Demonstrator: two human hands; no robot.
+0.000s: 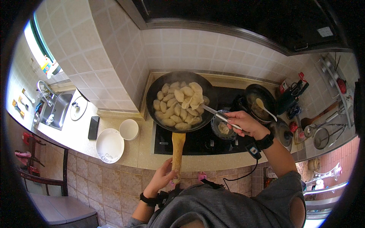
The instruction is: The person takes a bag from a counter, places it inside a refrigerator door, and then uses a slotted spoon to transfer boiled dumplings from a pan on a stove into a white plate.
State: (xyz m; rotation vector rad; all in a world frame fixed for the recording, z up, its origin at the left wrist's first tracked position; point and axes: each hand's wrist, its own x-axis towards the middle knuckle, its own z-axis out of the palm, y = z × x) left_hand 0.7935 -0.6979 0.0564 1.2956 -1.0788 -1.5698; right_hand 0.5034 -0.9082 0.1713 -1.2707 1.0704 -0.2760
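A black wok full of dumplings stands on the black glass cooktop, with faint steam over it. My left hand is closed around its wooden handle, near the end. My right hand grips the metal handle of a ladle or skimmer. Its head is hidden under several dumplings heaped above the others in the wok. Below that handle, right of the wok, a bowl holds what looks like a dumpling.
Left of the cooktop are a white plate, a white bowl, a black phone and a glass lid near the sink. To the right stand a dark pot with a pale spoon, another lid and a strainer.
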